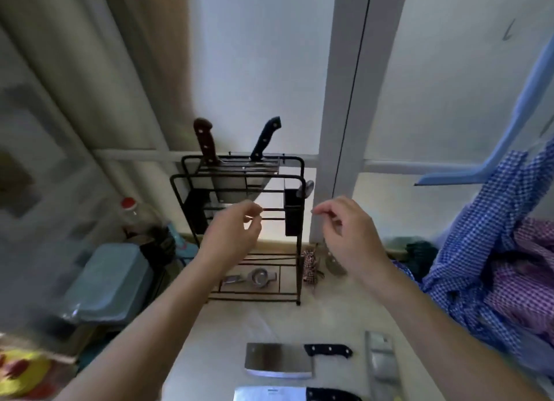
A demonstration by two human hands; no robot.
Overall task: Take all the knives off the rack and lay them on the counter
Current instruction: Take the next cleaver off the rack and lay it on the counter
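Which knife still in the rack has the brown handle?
The left one: the brown riveted wooden-handled knife in the black wire rack. The other, to its right, has a black handle.

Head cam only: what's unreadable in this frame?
- Blades of the brown-handled knife and black-handled knife: screened by the black wire rack.
- Lower steel cleaver: cut off by the bottom edge.
- Left-side clutter: motion-blurred.
- Small metal items under the rack: too small to identify.

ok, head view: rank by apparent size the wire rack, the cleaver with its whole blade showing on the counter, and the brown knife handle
1. Wire rack
2. Cleaver, though it lies nearer the camera, which inflates it
3. Brown knife handle
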